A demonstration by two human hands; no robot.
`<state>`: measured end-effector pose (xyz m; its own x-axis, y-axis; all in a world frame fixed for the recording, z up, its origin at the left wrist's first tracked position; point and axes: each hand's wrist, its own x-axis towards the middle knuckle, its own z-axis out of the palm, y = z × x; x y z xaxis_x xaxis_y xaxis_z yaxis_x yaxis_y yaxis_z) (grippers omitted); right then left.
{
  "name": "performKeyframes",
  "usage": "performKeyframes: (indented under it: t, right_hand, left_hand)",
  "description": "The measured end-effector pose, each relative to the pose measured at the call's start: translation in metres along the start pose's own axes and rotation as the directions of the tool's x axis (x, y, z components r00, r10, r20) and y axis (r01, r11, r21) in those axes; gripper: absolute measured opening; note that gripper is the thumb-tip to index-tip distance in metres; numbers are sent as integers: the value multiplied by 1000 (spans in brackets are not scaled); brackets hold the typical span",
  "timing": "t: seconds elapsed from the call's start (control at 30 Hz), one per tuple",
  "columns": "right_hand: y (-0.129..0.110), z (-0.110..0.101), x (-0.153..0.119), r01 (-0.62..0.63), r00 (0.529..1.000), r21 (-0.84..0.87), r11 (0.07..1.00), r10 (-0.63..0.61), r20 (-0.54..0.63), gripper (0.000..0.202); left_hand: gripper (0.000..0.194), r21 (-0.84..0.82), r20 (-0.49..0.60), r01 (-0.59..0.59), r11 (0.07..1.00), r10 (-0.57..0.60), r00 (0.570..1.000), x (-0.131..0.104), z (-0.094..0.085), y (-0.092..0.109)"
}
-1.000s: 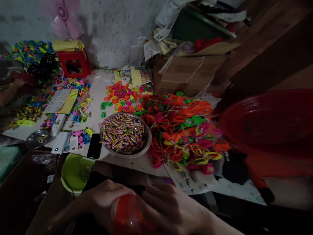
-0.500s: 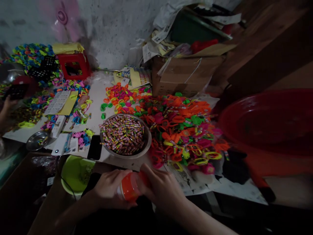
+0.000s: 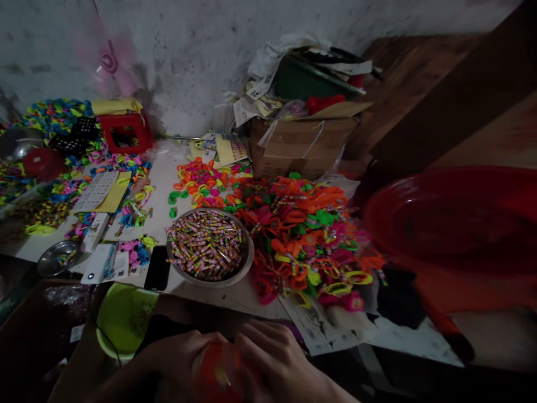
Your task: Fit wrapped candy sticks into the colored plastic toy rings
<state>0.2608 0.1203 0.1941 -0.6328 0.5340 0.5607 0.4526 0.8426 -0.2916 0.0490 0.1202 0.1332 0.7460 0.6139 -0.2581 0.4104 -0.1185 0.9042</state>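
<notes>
Because your left hand (image 3: 182, 355) and right hand (image 3: 281, 352) clasp the red container (image 3: 213, 369) in front of the table (image 3: 161, 193), it could fall; a slack grip would cause that

We see a dim scene, its lower corners sinking to near black. Muted light reaches the pale wall (image 3: 188, 67) and the white surface (image 3: 159, 221); we cannot tell its source. Faint glare marks the red basin (image 3: 453, 224). The pink fan (image 3: 109, 62) blurs into haze, and we find the orange container (image 3: 218, 372) smeared. Wide-angle distortion stretches the edges.
</notes>
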Motion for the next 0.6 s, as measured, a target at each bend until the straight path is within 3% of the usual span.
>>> performKeyframes:
  t: [0.13, 0.37, 0.53, 0.6]
  right_hand:
    - [1, -1, -4, -111, 994, -21, 994, 110, -11, 16]
    - [5, -14, -21, -183, 980, -59, 981, 177, -96, 21]
    - [0, -28, -48, -197, 978, -32, 980, 195, -72, 14]
    - [-4, -34, -64, -231, 970, -92, 969, 223, -91, 8]
  left_hand:
    - [84, 3, -18, -6, 1000, 6, 1000, 3, 3, 9]
    - [87, 32, -126, -104, 994, 107, 986, 25, 15, 19]
    - [92, 35, 34, -124, 992, 123, 992, 42, 20, 39]
    - [89, 37, 38, -153, 988, 151, 988, 44, 19, 43]
